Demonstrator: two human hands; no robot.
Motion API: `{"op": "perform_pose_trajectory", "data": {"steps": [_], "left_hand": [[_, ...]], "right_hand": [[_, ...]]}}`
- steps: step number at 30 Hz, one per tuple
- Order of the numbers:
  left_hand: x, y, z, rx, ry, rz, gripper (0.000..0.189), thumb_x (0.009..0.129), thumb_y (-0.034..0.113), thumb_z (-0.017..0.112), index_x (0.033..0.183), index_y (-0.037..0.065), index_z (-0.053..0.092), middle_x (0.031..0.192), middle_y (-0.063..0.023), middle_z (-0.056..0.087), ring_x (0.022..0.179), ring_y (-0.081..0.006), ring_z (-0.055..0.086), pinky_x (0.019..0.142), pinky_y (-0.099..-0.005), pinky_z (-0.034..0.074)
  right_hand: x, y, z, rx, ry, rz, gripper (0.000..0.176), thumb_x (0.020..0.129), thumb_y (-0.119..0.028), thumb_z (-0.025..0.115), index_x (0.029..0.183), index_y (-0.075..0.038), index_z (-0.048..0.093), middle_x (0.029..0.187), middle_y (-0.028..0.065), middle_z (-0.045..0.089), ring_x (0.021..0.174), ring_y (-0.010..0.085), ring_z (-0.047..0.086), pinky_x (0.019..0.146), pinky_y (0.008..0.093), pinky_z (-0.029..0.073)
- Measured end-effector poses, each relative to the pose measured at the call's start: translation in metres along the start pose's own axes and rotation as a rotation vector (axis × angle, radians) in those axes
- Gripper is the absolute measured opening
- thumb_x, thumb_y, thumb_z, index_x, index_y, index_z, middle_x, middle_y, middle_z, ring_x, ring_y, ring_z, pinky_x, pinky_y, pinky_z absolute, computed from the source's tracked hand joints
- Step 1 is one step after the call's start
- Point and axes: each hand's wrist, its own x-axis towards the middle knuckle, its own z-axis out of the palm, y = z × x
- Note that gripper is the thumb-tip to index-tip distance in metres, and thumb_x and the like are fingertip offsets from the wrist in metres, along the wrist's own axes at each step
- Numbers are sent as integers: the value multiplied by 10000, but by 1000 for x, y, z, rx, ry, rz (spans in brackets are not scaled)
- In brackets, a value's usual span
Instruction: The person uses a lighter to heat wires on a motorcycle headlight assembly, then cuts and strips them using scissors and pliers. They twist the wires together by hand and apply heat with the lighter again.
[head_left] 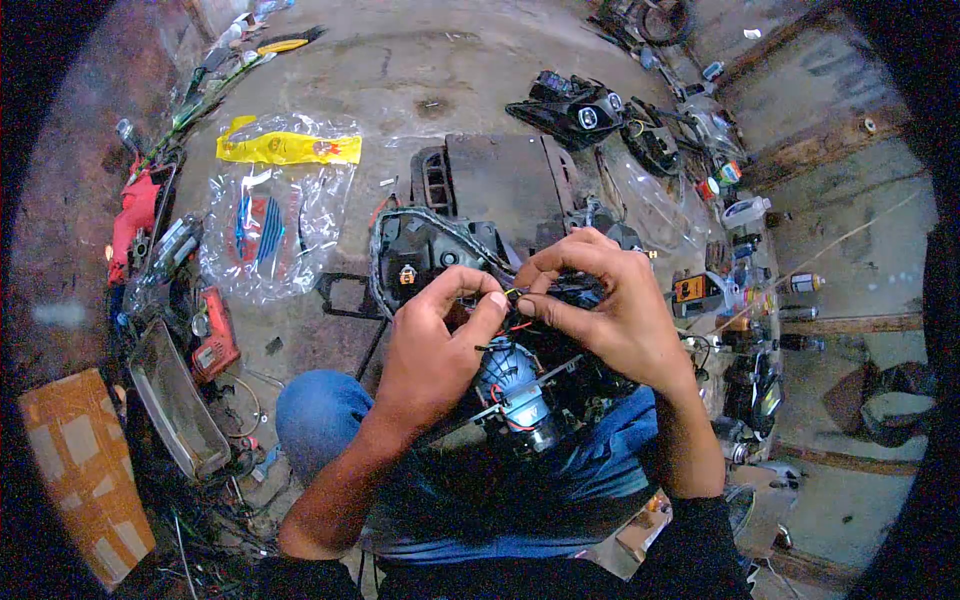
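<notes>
Near the middle of the head view, my left hand (436,335) pinches a small black connector (514,297) with thin yellow and red wires between thumb and index finger. My right hand (600,300) grips the same piece from the other side, its fingertips nearly touching the left ones. Just below the hands is a silver-blue cylindrical lamp unit (514,385) with a metal bracket, above my lap. Behind them lies a black plastic housing (430,250) with a wire loom along its edge. The fingers partly hide the connector.
A clear plastic bag (325,225) with a yellow strip (290,148) lies at the left. A red power tool (215,340) and cardboard (88,475) are farther left. Black headlight parts (575,112) lie at the back right, with bottles (745,211) along the right side.
</notes>
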Motion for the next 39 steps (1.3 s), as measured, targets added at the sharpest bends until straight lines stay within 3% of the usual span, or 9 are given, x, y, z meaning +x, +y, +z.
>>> {"op": "perform_pose_trajectory", "data": {"steps": [8,17,32,39], "left_hand": [[-2,9,0,34,8,-10,193,1031,218,727,1095,36,731,830,-21,706,736,-81,629,675,-298,525],[-1,2,-2,67,-13,81,153,1021,201,736,1077,60,723,706,28,566,621,-58,481,568,-303,401],[-4,18,-5,135,-8,-2,153,1017,192,740,1066,48,726,745,8,620,637,-61,512,576,-307,424],[-6,23,-6,242,-22,16,182,982,186,744,1072,31,715,853,-68,687,669,-126,578,632,-339,483]], "right_hand": [[2,1,1,-6,-5,-22,172,856,-140,862,1008,-89,799,908,30,779,958,281,692,921,419,515],[1,3,1,-14,-13,-25,137,859,-136,846,981,-100,793,946,35,776,986,279,697,944,425,514],[2,1,0,-37,-37,-58,154,848,-135,814,990,-90,776,938,50,737,983,289,665,980,430,491],[2,2,2,-124,-21,-158,132,843,-151,799,940,-98,727,906,45,672,976,301,619,1011,450,459]]}}
